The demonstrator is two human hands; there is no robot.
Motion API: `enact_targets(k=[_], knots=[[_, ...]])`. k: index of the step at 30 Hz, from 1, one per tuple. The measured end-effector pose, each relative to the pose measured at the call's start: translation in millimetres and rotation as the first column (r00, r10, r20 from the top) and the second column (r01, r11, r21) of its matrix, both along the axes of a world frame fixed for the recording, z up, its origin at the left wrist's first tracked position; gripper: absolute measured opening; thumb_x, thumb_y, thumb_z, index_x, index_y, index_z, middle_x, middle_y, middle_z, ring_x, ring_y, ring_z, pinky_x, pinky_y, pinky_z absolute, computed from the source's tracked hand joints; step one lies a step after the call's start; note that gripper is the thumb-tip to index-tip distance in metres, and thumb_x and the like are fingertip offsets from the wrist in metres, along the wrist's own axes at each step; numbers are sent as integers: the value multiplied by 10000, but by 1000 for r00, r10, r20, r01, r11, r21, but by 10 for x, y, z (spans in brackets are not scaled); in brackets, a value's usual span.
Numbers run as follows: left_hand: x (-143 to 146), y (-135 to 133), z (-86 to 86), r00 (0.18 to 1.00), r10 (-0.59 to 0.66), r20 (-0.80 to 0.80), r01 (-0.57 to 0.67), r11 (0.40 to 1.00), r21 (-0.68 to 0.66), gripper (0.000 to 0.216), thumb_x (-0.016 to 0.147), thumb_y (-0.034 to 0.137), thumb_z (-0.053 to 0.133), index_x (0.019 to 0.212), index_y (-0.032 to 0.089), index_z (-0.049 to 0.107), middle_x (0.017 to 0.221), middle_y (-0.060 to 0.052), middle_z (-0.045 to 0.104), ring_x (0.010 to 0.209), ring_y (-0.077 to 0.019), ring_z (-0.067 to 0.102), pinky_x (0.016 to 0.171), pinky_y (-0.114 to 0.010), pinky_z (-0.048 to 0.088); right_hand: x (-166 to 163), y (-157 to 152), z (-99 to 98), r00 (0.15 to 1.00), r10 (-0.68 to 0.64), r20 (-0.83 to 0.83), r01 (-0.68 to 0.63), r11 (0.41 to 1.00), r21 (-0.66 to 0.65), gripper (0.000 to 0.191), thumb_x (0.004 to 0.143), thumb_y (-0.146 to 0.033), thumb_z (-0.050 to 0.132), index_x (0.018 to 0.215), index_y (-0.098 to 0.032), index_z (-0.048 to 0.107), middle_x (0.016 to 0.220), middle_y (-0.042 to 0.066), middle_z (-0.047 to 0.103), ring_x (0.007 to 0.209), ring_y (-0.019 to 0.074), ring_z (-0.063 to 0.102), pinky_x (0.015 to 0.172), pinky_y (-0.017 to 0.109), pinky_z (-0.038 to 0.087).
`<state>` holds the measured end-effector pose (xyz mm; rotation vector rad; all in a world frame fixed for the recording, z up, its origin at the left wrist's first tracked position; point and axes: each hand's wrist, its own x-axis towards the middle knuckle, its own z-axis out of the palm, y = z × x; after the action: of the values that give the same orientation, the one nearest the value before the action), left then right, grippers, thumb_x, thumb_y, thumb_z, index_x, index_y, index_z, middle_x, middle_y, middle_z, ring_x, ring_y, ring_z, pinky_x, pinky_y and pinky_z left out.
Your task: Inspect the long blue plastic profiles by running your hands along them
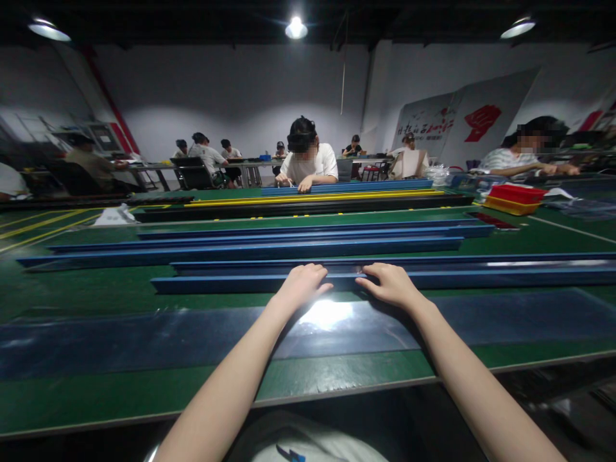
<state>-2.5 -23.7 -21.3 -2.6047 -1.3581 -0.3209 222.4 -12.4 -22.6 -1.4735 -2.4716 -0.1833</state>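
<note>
Both my hands rest on the nearest long blue rail (481, 277), which lies crosswise on the green table (96, 289). My left hand (302, 286) is curled over the rail's near edge, fingers bent and pressed on it. My right hand (391, 283) grips the same rail a little to the right, fingers folded over its top. A gap of bare rail shows between the two hands. A dark glossy sheet (144, 340) lies on the table just in front of the rail, under my wrists.
Several more blue rails (240, 250) lie parallel farther back, then black and yellow strips (308, 202). Red and yellow trays (514, 197) sit at the right. A person (308, 163) works opposite; others sit at the far tables and at the right.
</note>
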Motion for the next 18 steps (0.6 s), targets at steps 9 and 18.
enact_targets(k=[9, 18], knots=[[-8, 2, -10, 1000, -8, 2, 8, 1000, 9, 214, 847, 365, 467, 850, 170, 554, 908, -53, 632, 869, -189, 583, 729, -287, 447, 6, 5, -17, 999, 17, -43, -17, 1000, 1, 347, 843, -447, 407, 921, -215, 653, 957, 61, 670, 890, 202, 600, 685, 253, 393], [1, -4, -3, 1000, -1, 0, 1, 1000, 8, 218, 849, 366, 461, 856, 169, 555, 913, -54, 635, 868, -189, 586, 729, -286, 450, 18, 19, -33, 995, 38, -93, -39, 999, -7, 359, 836, -445, 423, 1002, -221, 650, 1019, 53, 663, 945, 197, 593, 783, 268, 420]])
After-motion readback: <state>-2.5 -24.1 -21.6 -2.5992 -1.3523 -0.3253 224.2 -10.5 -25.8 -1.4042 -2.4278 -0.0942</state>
